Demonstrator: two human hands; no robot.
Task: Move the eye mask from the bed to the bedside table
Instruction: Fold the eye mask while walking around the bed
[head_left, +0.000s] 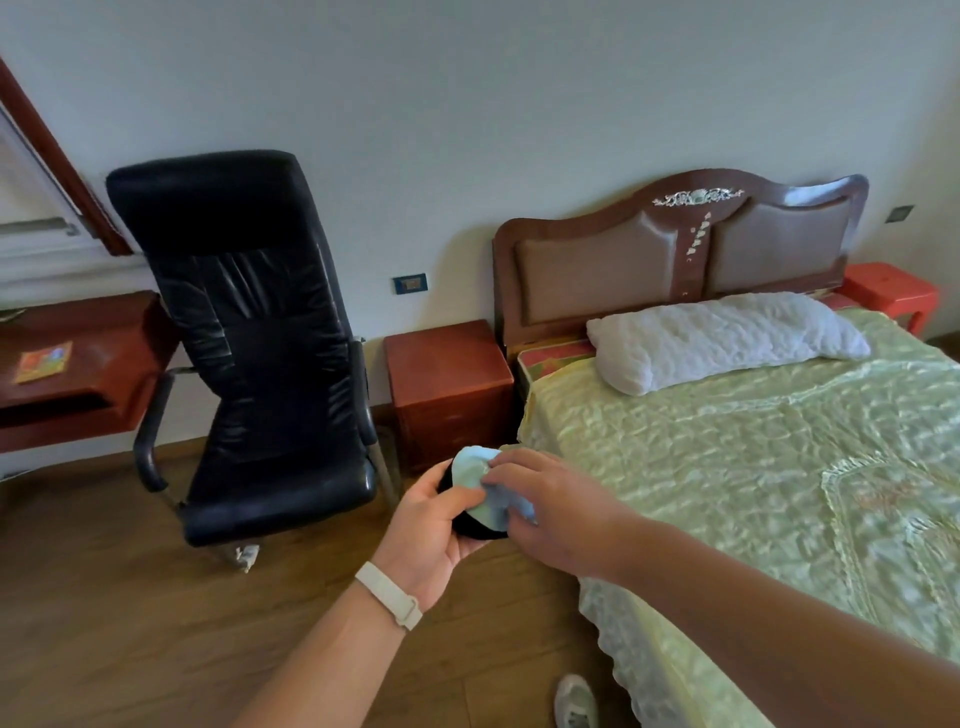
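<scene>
- Black leather office chair (249, 332) stands left of your grip.
- Your left hand (431, 530) cups the pale blue eye mask (475, 491) from below, fingers curled around it.
- Your right hand (545, 501) pinches its top edge.
- The bedside table (447, 384) stands just beyond; the bed (753, 467) lies to the right.

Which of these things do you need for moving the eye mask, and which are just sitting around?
Needed: eye mask, left hand, right hand, bedside table, bed.

Just there: black chair, pillow, red stool, desk, shoe.
</scene>
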